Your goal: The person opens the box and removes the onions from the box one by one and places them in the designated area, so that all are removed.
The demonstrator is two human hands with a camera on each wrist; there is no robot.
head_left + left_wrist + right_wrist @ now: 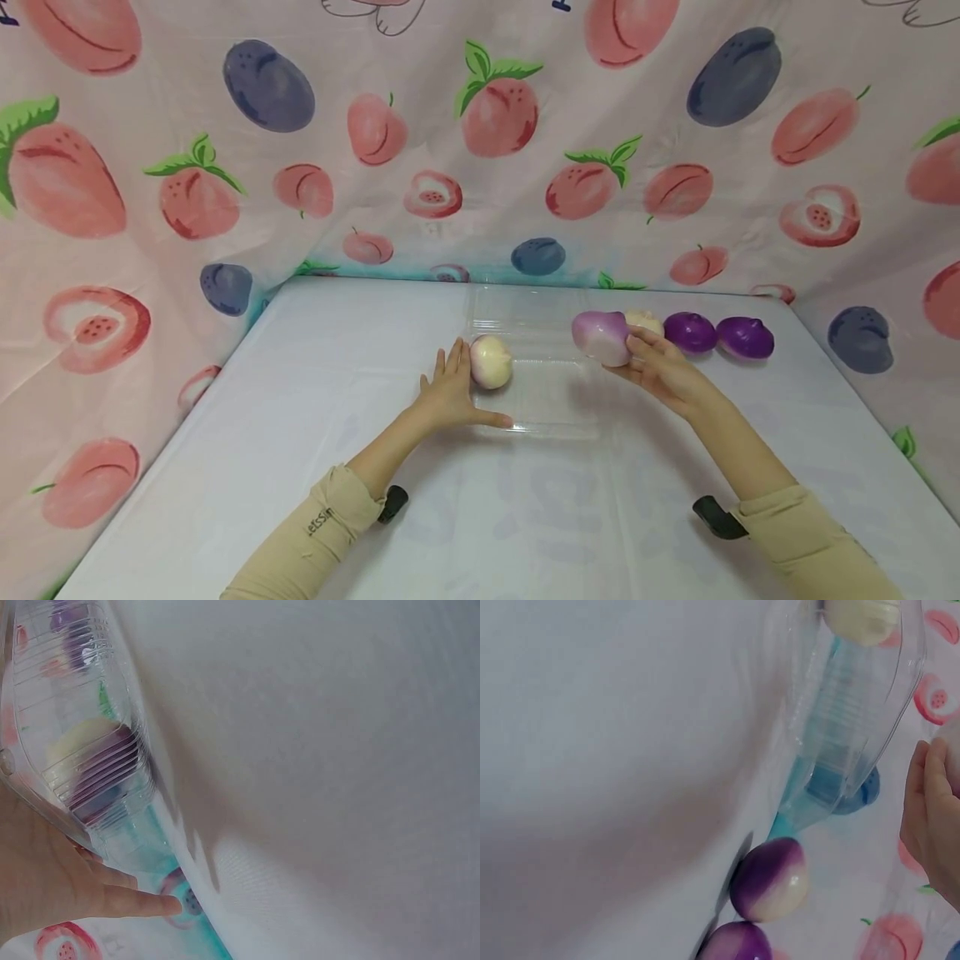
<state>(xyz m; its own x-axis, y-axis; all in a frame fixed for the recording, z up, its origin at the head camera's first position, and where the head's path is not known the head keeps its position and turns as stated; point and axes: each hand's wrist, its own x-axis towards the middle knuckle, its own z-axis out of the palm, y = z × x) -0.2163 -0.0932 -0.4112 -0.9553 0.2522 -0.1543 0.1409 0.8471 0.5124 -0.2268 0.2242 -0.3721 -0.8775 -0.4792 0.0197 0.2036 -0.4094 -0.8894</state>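
My left hand (450, 398) rests at the left side of a clear plastic box (547, 396), its fingers straight along the wall and the thumb stretched along the front edge. Inside the box, against that wall, sits a cream onion (491, 363); from the left wrist view its purple side (105, 776) shows through the ridged plastic. Above the box's right edge, my right hand (667, 371) grips a second onion (600, 337), pale below and purple on top. Only a sliver of this onion (952, 754) appears in the right wrist view.
To the right of the box stand a cream-and-purple onion (645, 322), partly hidden by the right hand, and two deep purple onions (690, 332). The box's transparent lid (525, 310) leans back toward the fruit-printed cloth (427, 100). A white cover (300, 333) lies over the table.
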